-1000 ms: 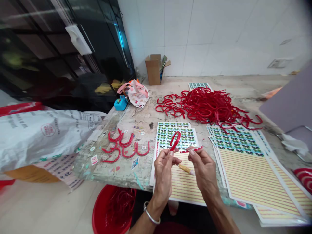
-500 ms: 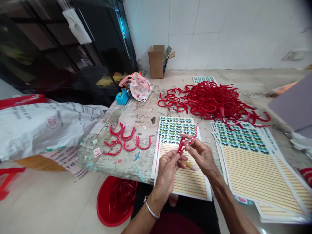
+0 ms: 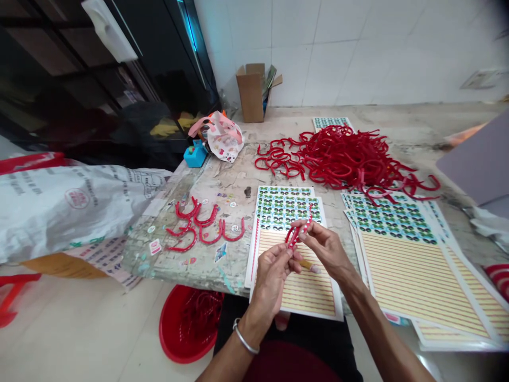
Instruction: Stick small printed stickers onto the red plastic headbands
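A thin curved red band [image 3: 289,234] is pinched in the fingertips of my left hand [image 3: 272,273], above the front sticker sheet. My right hand [image 3: 324,246] pinches a narrow red strip with white dots [image 3: 310,211] against the band; its free end points up. The fingers of both hands are closed and nearly touch, hiding part of the band. Below them shows a yellowish finger-like piece with a pale tip [image 3: 309,265]. The sticker sheet [image 3: 302,302] has green-and-blue pictures on top and yellow and red stripes below.
A large heap of red bands [image 3: 350,156] lies at the back right. Several dotted bands [image 3: 209,239] lie at the left. More sticker sheets [image 3: 421,281] are stacked at the right. A red basin [image 3: 169,339] stands below the table edge. A cardboard box [image 3: 250,98] stands by the wall.
The dotted strip's free end has swung left and stands more upright, and my right fingers have moved slightly left along the band. The whole view has shifted a little.
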The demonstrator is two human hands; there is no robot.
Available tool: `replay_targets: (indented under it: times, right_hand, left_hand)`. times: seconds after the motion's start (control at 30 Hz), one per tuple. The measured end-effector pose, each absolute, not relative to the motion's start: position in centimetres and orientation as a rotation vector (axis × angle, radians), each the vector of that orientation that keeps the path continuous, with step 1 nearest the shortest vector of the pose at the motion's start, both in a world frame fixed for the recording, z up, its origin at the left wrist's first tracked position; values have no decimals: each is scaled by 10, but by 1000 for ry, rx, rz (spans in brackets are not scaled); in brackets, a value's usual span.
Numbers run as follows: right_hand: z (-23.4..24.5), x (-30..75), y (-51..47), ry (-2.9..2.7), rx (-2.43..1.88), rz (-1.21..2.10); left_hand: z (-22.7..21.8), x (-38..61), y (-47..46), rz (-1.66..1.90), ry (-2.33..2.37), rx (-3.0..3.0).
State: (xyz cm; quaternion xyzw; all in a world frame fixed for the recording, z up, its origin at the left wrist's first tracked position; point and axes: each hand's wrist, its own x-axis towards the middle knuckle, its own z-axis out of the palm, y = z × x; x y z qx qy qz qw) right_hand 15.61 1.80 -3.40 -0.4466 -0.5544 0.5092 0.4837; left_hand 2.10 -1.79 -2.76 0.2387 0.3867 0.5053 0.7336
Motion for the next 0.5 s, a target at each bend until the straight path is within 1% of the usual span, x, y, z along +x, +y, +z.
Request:
replay_targets:
  times: [0.5]
  right_hand:
    - [-39, 152, 17, -1327, -1143, 1145]
  left_hand:
    - [-27, 23, -17, 1078, 878, 505]
